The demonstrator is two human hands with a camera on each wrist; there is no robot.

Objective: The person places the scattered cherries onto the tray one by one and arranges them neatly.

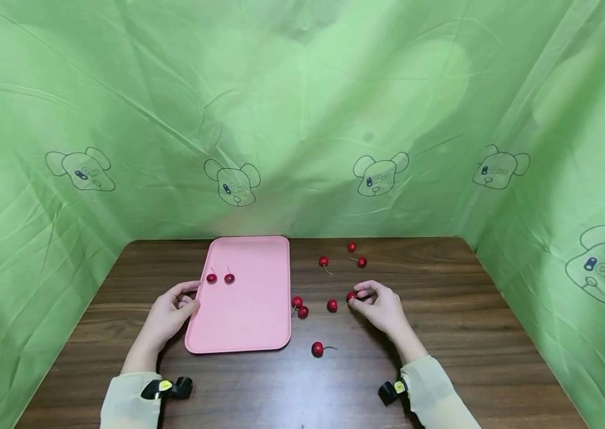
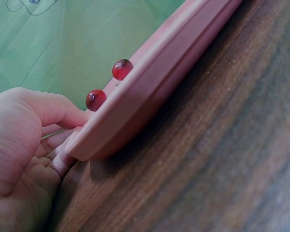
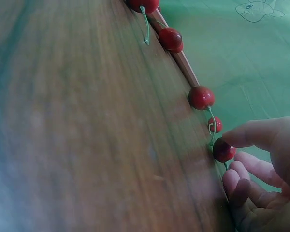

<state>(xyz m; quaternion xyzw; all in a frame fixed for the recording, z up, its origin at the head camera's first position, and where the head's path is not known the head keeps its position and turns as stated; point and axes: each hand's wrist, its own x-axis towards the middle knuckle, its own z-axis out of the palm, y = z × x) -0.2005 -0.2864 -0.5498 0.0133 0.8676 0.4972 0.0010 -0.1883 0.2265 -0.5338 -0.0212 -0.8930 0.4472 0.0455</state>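
The left hand (image 1: 170, 313), half closed, pinches the left edge of the pink tray (image 1: 249, 322), and two cherries (image 1: 229, 278) lie in its far left part; the right hand (image 1: 383, 308), also half closed, pinches one cherry (image 1: 351, 297) to the right of the tray
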